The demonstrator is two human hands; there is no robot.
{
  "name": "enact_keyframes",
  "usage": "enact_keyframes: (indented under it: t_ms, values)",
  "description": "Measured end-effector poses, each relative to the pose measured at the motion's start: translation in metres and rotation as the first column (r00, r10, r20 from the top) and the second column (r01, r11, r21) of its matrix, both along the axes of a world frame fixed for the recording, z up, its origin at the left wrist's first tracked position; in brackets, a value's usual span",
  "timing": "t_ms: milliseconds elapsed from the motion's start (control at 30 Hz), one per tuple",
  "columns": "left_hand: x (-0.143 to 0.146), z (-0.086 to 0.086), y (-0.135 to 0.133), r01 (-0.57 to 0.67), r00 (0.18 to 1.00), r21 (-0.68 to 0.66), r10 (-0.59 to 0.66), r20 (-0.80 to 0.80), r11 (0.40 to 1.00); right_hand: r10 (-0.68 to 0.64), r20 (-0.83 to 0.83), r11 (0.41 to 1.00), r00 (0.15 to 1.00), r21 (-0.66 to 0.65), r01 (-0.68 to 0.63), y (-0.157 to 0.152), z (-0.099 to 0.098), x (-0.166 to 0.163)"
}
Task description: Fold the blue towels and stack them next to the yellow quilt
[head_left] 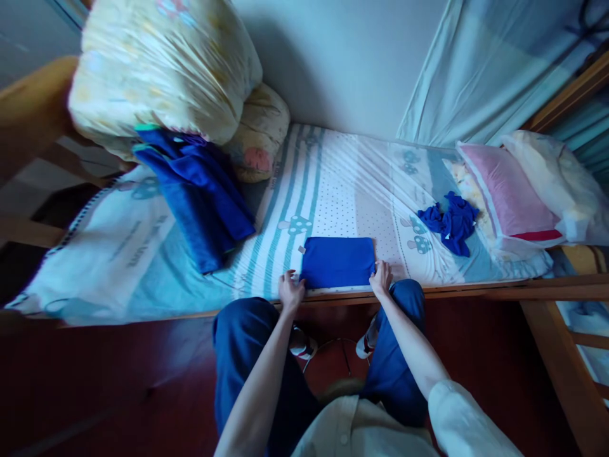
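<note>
A blue garment folded into a neat rectangle (337,261) lies at the near edge of the bed. My left hand (290,289) rests at its lower left corner with fingers curled onto the cloth. My right hand (381,277) holds its lower right corner, fingers closed on the edge. A stack of folded blue clothes (202,190) lies to the left, leaning on a yellow duvet bundle (162,70). A crumpled blue garment (450,222) lies to the right beside a pink pillow (507,197).
The bed has a striped, dotted sheet (342,184) and a wooden frame (476,293). A pale curtain (495,63) hangs at the back right. A wooden post (556,362) stands at the right. My knees in blue trousers (247,355) are against the bed edge, above a dark red floor.
</note>
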State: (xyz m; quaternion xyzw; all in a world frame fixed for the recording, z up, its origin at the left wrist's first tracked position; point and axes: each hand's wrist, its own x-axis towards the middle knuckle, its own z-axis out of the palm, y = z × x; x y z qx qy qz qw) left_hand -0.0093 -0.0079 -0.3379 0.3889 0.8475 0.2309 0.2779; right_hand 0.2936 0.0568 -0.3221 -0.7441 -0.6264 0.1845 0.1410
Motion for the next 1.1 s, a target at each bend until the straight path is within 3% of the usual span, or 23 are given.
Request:
enact_keyframes:
  t_ms: [100, 167, 233, 367, 567, 833, 1100]
  values:
    - [0.01, 0.004, -0.006, 0.346, 0.932, 0.175, -0.317, -0.175, 0.922, 0.282, 0.01, 0.955, 0.959, 0.091, -0.281, -0.013, 0.012, -0.006]
    - [0.016, 0.003, -0.009, 0.529, 0.841, 0.144, -0.495, -0.22, 0.836, 0.431, 0.017, 0.902, 0.902, 0.033, -0.431, -0.021, 0.015, -0.008]
    - [0.019, 0.0, -0.012, 0.611, 0.774, 0.05, -0.582, -0.252, 0.79, 0.507, 0.041, 0.861, 0.861, -0.062, -0.505, -0.026, 0.016, -0.007]
    - [0.017, -0.008, -0.016, 0.647, 0.69, -0.099, -0.636, -0.345, 0.756, 0.553, 0.137, 0.829, 0.822, -0.184, -0.527, -0.027, 0.018, -0.003]
    - [0.01, -0.015, -0.016, 0.732, 0.537, -0.136, -0.689, -0.486, 0.667, 0.599, 0.289, 0.8, 0.746, -0.263, -0.54, -0.017, 0.024, -0.003]
    - [0.013, -0.017, -0.023, 0.726, 0.524, -0.168, -0.694, -0.493, 0.667, 0.596, 0.286, 0.799, 0.751, -0.303, -0.519, -0.024, 0.04, -0.001]
    - [0.016, -0.001, -0.044, 0.717, 0.525, -0.223, -0.723, -0.45, 0.66, 0.566, 0.263, 0.803, 0.781, -0.39, -0.451, -0.038, 0.045, 0.006]
